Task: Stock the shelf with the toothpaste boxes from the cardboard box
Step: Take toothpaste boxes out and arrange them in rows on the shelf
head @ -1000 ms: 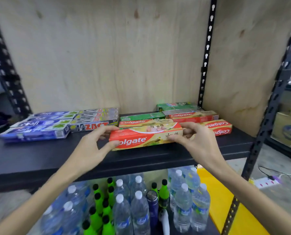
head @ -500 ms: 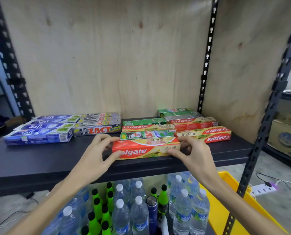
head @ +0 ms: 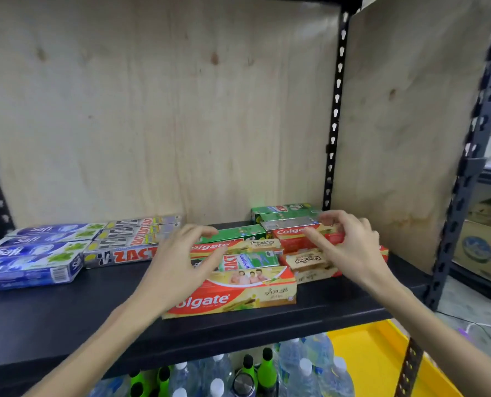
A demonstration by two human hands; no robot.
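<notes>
A large red and gold Colgate box (head: 238,293) lies flat near the front edge of the black shelf (head: 66,316). Behind it lie a green Zact box (head: 250,260), more Colgate boxes (head: 310,262) and green boxes (head: 284,212). My left hand (head: 178,262) hovers above the large box's left end, fingers loosely curled, holding nothing. My right hand (head: 350,247) hovers over the Colgate boxes at the right, fingers spread and empty. The cardboard box is out of view.
Blue Safi boxes (head: 29,259) and silver Zact boxes (head: 124,247) fill the shelf's left side. Plywood panels back the shelf. Water bottles (head: 304,368) and green-capped bottles (head: 264,371) stand below. A yellow bin (head: 381,365) sits lower right by the black upright (head: 462,181).
Both hands have let go of the large Colgate box, which now rests on the shelf. They lifted off it and moved back and apart, the right one toward the rear boxes.
</notes>
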